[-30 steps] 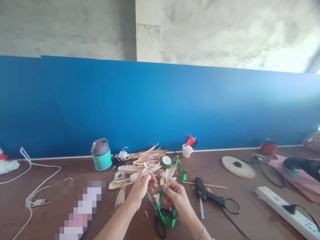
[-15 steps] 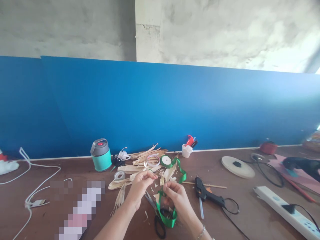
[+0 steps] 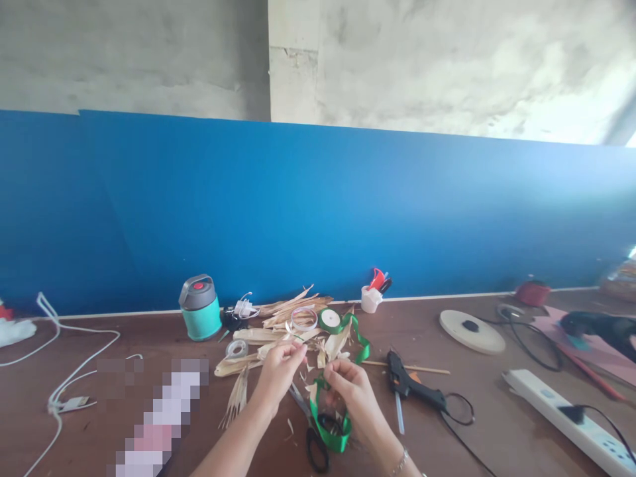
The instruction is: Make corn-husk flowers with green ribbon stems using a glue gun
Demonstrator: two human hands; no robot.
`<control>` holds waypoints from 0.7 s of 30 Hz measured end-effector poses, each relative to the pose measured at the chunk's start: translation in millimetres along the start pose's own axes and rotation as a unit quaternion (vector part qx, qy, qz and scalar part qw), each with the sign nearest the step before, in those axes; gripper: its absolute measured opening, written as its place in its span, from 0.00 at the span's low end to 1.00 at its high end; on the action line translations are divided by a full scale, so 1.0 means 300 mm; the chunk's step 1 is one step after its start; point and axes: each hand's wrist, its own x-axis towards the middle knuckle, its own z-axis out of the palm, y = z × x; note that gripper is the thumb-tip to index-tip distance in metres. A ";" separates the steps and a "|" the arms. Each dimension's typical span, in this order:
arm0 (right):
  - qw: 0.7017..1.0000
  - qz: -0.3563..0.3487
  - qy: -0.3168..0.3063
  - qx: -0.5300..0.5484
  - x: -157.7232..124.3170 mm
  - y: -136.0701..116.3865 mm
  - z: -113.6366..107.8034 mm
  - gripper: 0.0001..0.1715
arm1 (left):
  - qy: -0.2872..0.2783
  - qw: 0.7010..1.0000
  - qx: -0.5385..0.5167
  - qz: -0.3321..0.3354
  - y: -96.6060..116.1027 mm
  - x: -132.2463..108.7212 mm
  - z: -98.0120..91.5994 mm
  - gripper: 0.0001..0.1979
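Over the middle of the table, my left hand (image 3: 281, 368) is closed in a pinch. A tiny green sliver shows by its fingertips, but what they hold is too small to make out. My right hand (image 3: 352, 385) pinches the end of a green ribbon (image 3: 336, 442), which hangs below it in a loop. Scissors (image 3: 317, 450) with black handles lie partly behind this loop. Just beyond both hands are dried corn husks (image 3: 253, 336) and a green ribbon spool (image 3: 330, 320), its loose ribbon trailing right.
Right of my hands lie a black glue gun (image 3: 413, 387) and a thin wooden stick (image 3: 432, 370). A power strip (image 3: 551, 404) and a round lid (image 3: 472, 332) sit farther right. A teal jar (image 3: 200, 315) stands at the back left; a white cable (image 3: 62, 371) lies at far left.
My left hand has shifted slightly left, its fingers still pinched. My right hand and the ribbon loop stay almost where they were.
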 end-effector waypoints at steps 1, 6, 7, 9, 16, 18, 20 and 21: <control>1.000 0.000 -0.002 0.000 0.001 0.001 0.000 0.24 | -0.001 1.000 0.003 0.000 -0.001 0.000 0.001 0.13; 1.000 -0.001 -0.009 0.005 0.000 0.005 -0.003 0.24 | -0.031 0.999 0.018 -0.006 0.006 -0.005 0.002 0.19; 1.000 -0.001 -0.009 0.003 0.000 0.004 -0.003 0.24 | -0.047 0.999 0.021 -0.013 0.008 -0.008 0.002 0.21; 1.000 0.000 -0.007 -0.007 0.000 0.003 -0.004 0.25 | -0.087 0.996 0.023 -0.030 0.010 -0.014 0.003 0.18; 0.999 0.001 -0.011 -0.033 0.010 0.021 -0.006 0.26 | -0.139 0.987 0.061 -0.047 0.008 -0.025 0.000 0.12; 0.999 0.000 -0.016 -0.047 0.014 0.032 -0.006 0.26 | -0.143 0.986 0.078 -0.041 0.008 -0.023 -0.004 0.11; 0.998 -0.002 -0.026 -0.059 0.019 0.042 -0.006 0.27 | -0.149 0.984 0.096 -0.033 0.007 -0.022 -0.008 0.10; 0.998 -0.003 -0.030 -0.063 0.021 0.046 -0.007 0.28 | -0.150 0.983 0.105 -0.029 0.007 -0.020 -0.010 0.09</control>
